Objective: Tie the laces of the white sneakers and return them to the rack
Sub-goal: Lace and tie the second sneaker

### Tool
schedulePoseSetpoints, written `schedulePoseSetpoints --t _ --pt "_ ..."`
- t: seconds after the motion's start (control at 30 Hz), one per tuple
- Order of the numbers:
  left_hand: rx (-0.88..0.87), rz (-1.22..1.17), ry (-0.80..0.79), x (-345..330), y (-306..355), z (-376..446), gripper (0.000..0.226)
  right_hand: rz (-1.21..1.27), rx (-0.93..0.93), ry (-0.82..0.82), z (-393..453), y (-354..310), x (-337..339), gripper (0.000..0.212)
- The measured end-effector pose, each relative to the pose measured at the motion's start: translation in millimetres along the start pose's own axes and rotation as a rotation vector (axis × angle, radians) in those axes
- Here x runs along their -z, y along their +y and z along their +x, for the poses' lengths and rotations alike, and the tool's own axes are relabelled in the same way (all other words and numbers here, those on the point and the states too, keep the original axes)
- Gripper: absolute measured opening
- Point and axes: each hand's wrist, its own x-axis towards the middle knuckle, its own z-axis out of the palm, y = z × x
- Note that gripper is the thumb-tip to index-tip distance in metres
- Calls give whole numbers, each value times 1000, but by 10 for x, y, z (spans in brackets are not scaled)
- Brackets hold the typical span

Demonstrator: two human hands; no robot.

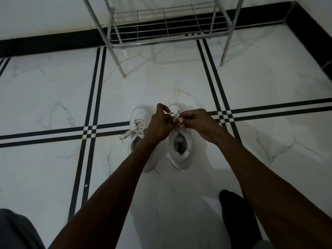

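Both hands, left hand (159,125) and right hand (196,123), pinch the right sneaker's (181,146) white laces (175,116).

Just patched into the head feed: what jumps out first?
Both hands meet mid-frame, left hand and right hand pinching the laces of the right-side white sneaker. The other sneaker sits beside it, laces loose. Beyond them stands the metal rack, its visible shelf bare.

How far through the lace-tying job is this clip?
Nothing is finished. Both hands, left hand and right hand, pinch the laces of the right sneaker. The left sneaker has loose laces trailing on the floor. The rack shelf in view holds no shoes.
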Motion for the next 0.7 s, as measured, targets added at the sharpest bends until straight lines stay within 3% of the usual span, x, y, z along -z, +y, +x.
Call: schedulePoseSetpoints --t 0.07,0.2,0.27,0.37,0.43,0.57,0.7 --pt "-25 33 -12 -10 -13 33 44 -10 13 -30 -10 -53 3 24" --pt "-84 96 -15 -29 -6 24 59 6 -11 192 33 -78 -97 19" --pt "-13 4 -26 -17 -59 18 59 120 -65 212 44 -52 -129 16" --pt "132 -127 -37 35 -194 58 62 151 -63 117 15 -8 -68 17" --pt "172 -152 -24 57 -243 77 61 -47 -4 49 -2 -25 14 17" --pt "155 -186 -23 39 -180 72 41 -643 117 90 37 -114 85 17" --pt "191 -259 -32 72 -163 58 35 -730 299 248 46 -59 -19 11"
